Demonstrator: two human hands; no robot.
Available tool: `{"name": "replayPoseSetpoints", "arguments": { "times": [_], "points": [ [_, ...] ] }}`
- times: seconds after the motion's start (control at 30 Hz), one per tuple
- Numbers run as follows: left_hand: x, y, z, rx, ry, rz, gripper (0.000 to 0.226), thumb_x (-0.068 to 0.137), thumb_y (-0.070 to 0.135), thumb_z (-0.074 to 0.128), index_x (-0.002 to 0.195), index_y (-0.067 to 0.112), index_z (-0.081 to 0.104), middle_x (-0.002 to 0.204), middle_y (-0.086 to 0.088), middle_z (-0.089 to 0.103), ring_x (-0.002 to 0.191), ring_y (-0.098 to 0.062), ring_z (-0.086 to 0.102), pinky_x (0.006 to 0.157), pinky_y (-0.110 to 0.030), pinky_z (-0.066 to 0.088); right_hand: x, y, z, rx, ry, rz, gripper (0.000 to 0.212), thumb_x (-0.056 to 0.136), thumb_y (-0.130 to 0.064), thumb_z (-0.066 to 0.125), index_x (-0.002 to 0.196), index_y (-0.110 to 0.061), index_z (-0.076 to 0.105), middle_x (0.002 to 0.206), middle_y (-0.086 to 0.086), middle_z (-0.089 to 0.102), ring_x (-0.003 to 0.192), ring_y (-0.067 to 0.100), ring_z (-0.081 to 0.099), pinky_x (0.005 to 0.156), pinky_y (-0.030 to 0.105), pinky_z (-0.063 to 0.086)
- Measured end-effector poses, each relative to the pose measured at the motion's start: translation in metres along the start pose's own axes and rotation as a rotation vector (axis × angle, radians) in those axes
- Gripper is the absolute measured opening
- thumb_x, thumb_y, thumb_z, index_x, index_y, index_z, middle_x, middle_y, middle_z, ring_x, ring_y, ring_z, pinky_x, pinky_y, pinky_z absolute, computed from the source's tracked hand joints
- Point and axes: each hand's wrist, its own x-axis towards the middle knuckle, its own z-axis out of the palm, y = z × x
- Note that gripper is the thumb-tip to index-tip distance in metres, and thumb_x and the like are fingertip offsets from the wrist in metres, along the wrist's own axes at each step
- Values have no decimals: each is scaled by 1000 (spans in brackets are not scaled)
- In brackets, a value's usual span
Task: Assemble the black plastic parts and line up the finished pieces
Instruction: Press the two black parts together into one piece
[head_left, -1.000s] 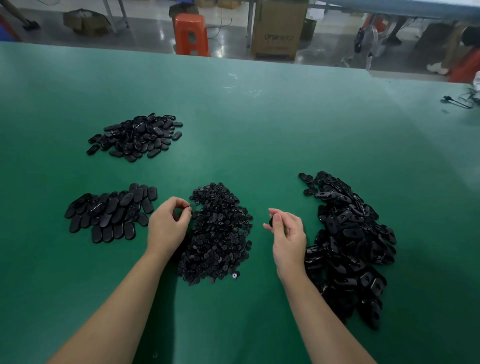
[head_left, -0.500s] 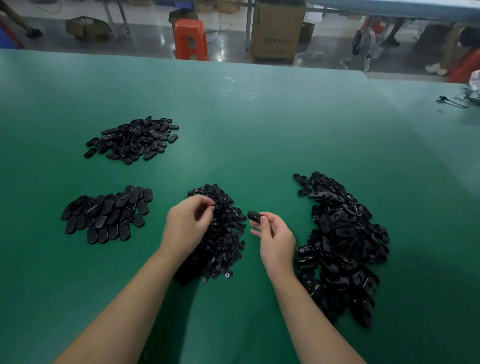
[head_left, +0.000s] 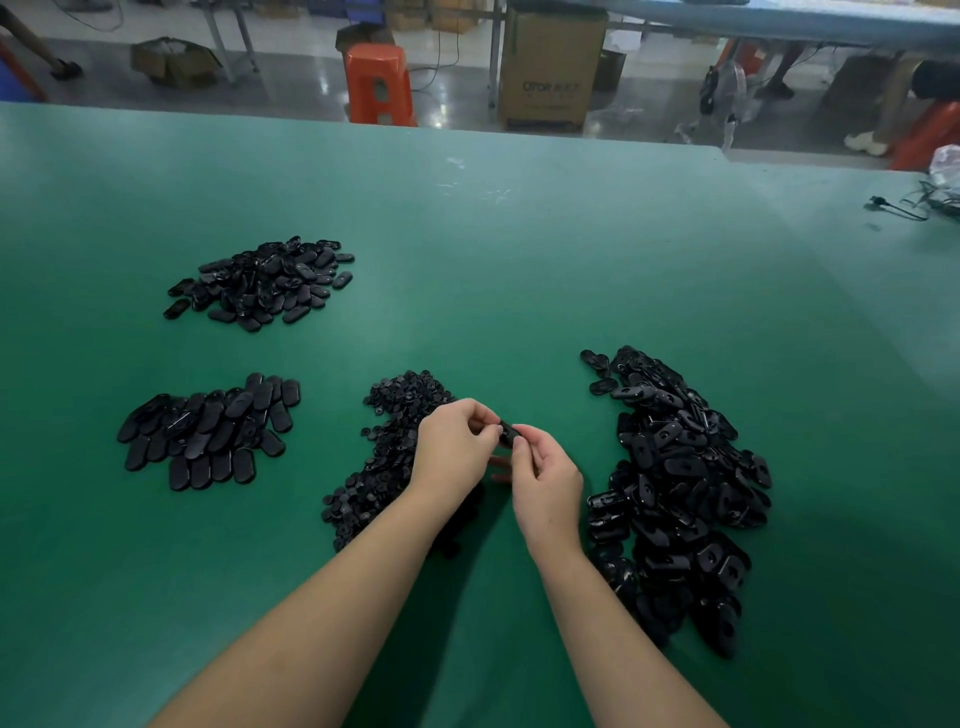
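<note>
My two hands meet above the green table (head_left: 519, 270), just right of a heap of small round black parts (head_left: 384, 457). My right hand (head_left: 545, 483) pinches a black oval shell (head_left: 508, 434) at its fingertips. My left hand (head_left: 454, 452) has curled fingers at the same shell; any small part in its pinch is hidden. A large heap of oval shells (head_left: 675, 478) lies to the right. Finished oval pieces lie in overlapping rows (head_left: 208, 431) at the left. Another loose pile of black oval pieces (head_left: 265, 283) sits farther back on the left.
Beyond the table's far edge stand an orange stool (head_left: 379, 83), a cardboard box (head_left: 550, 67) and another open box (head_left: 174, 62) on the floor. A black cable (head_left: 898, 208) lies at the table's far right.
My hands have come together: the left left the round-part heap and moved right, the right moved left with the oval shell. The camera view has tilted slightly down.
</note>
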Motion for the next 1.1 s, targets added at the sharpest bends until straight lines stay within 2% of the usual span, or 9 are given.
{"name": "replayPoseSetpoints", "arguments": {
  "times": [0.07, 0.17, 0.27, 0.5, 0.63, 0.8, 0.9, 1.0, 1.1],
  "points": [
    [1, 0, 0, 3, -9, -19, 7, 87, 17, 71, 82, 22, 73, 76, 13, 69, 73, 0, 63, 64, -11, 44, 0, 0, 0, -3, 0, -2, 22, 102, -17, 55, 102, -34, 69, 91, -12, 77, 75, 8, 75, 79, 43, 63],
    [2, 0, 2, -5, -25, -44, 11, 86, 17, 71, 79, 24, 73, 75, 12, 70, 72, 0, 63, 62, -9, 42, 1, 2, 0, -5, -4, 8, 19, 101, -18, 55, 107, -27, 72, 96, -9, 77, 84, 14, 76, 84, 47, 61],
    [2, -1, 2, -17, -33, -53, 14, 87, 16, 71, 77, 26, 71, 74, 13, 69, 70, 1, 62, 59, -7, 40, 0, 2, 0, -7, -9, 4, 19, 100, -22, 55, 104, -34, 70, 97, -9, 77, 89, 16, 75, 86, 48, 60],
    [2, -1, 0, -112, -66, -79, 18, 89, 16, 73, 75, 28, 71, 76, 10, 72, 74, -7, 66, 67, -18, 49, 0, 0, 0, 1, -22, -15, 26, 102, -18, 55, 97, -41, 67, 91, -15, 77, 76, 9, 76, 80, 47, 62],
    [1, 1, 1, -74, -61, -55, 14, 88, 17, 73, 77, 26, 73, 74, 8, 71, 68, -6, 64, 61, -17, 46, -1, -3, -1, -10, -23, -34, 30, 102, -16, 54, 95, -43, 65, 89, -20, 76, 73, 7, 75, 79, 45, 62],
    [1, 2, 0, -79, -29, -44, 6, 82, 20, 78, 84, 24, 74, 75, 9, 66, 66, -6, 56, 61, -16, 41, -1, -2, -4, 29, -33, -23, 29, 103, -12, 52, 97, -36, 67, 82, -10, 76, 70, 13, 75, 79, 46, 62],
    [4, 1, -2, -88, -82, -50, 19, 80, 21, 82, 97, 26, 74, 84, 7, 69, 70, -4, 57, 66, -15, 41, 1, -1, -4, 82, -20, 2, 27, 104, -10, 50, 98, -30, 67, 80, -3, 76, 68, 18, 74, 77, 47, 62],
    [6, 1, -5, -111, -146, -59, 10, 78, 19, 84, 84, 20, 76, 73, 2, 71, 64, -9, 58, 62, -21, 44, 3, 0, -4, 106, -24, 5, 23, 103, -11, 51, 96, -27, 66, 78, 1, 75, 66, 20, 73, 74, 46, 62],
    [6, 1, -6, -154, -176, -91, 10, 76, 18, 86, 81, 18, 77, 69, 2, 70, 58, -5, 55, 58, -20, 45, 3, 1, -3, 111, -38, -9, 16, 101, -13, 55, 97, -26, 64, 77, 0, 73, 63, 17, 68, 68, 37, 58]
  ]
}}
